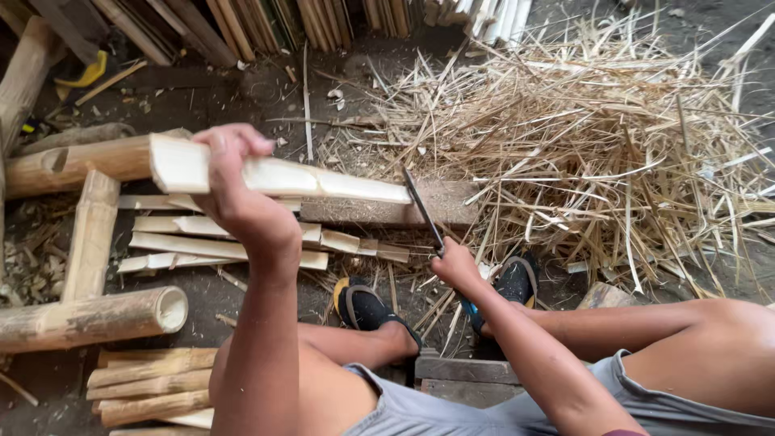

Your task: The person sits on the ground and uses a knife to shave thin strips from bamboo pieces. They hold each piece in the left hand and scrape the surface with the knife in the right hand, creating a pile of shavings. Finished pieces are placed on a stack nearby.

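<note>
My left hand (pixel 234 182) grips a split piece of pale bamboo (pixel 323 182) and holds it level above the ground, its far end resting near a wooden block (pixel 387 211). My right hand (pixel 456 265) is closed on the handle of a dark-bladed knife (pixel 422 208), whose blade points up toward the end of the bamboo piece. I sit low, both knees bent, feet in dark sandals (pixel 367 307).
Split bamboo slats (pixel 194 242) lie under the held piece. Round bamboo poles (pixel 89 319) lie at the left, more cut pieces (pixel 149 387) at lower left. A big heap of shavings and strips (pixel 613 153) covers the right. Stacked slats (pixel 266 24) lean along the top.
</note>
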